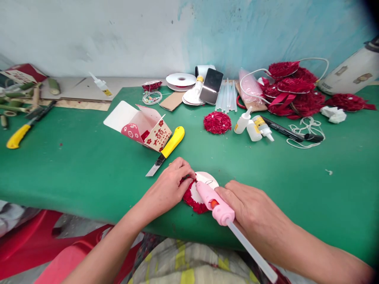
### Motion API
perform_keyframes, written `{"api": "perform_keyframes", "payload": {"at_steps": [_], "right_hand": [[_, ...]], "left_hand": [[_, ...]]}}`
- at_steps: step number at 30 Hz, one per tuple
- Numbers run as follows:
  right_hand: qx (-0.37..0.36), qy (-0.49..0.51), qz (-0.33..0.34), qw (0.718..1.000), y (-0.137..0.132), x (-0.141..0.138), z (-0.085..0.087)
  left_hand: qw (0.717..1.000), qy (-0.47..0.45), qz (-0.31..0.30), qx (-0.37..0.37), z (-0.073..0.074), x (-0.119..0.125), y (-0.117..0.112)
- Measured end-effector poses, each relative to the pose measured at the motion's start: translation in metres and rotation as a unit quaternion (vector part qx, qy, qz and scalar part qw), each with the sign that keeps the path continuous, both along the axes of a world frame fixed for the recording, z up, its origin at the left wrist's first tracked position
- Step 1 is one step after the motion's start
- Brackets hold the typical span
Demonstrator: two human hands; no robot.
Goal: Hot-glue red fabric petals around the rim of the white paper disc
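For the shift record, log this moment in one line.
left hand: on red-trimmed white disc; right hand: holding pink glue gun; carton: open, on table

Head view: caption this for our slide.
Right hand holds a pink glue gun over a partly red-trimmed disc.

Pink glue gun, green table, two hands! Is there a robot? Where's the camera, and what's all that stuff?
No robot: these are a person's bare hands. The one picture comes from a camera worn on their head, looking forward and down. The right hand holds the pink glue gun, with a long glue stick poking out behind. The left hand holds the red ruffle on a white disc. On the green table lie a yellow-handled utility knife, a printed box and small glue bottles.
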State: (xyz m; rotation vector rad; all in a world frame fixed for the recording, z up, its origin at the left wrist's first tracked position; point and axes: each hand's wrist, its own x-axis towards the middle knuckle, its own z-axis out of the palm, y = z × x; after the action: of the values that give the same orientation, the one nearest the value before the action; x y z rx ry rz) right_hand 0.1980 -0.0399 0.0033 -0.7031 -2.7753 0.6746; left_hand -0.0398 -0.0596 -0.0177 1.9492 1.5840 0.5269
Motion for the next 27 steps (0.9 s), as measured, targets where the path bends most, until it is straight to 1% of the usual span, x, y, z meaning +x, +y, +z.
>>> {"api": "perform_keyframes", "payload": {"at_steps": [4,10,14,18,23,27], "right_hand": [[-0.006,-0.005,-0.004,1.000,0.001,0.001,0.001],[0.008,0.015,-0.015,1.000,0.001,0.003,-0.011],[-0.005,0.014,-0.012,1.000,0.002,0.004,-0.015],[-0.031,0.010,-0.021,0.999,0.002,0.006,-0.013],[-0.074,-0.009,-0.015,0.997,0.004,0.013,-0.009],[-0.099,-0.001,-0.020,0.995,0.006,0.015,-0.007]], "left_hand": [[1.000,-0.013,0.003,-0.002,0.000,0.001,0.000],[1.000,-0.020,0.005,0.000,0.000,0.002,0.000],[1.000,-0.017,0.006,-0.001,0.000,0.003,0.001],[1.000,-0.012,0.005,0.001,0.000,0.002,0.001],[1.000,-0.009,0.007,0.002,0.001,0.002,-0.001],[1.000,-0.007,0.006,0.001,0.001,0.002,-0.001]]}}
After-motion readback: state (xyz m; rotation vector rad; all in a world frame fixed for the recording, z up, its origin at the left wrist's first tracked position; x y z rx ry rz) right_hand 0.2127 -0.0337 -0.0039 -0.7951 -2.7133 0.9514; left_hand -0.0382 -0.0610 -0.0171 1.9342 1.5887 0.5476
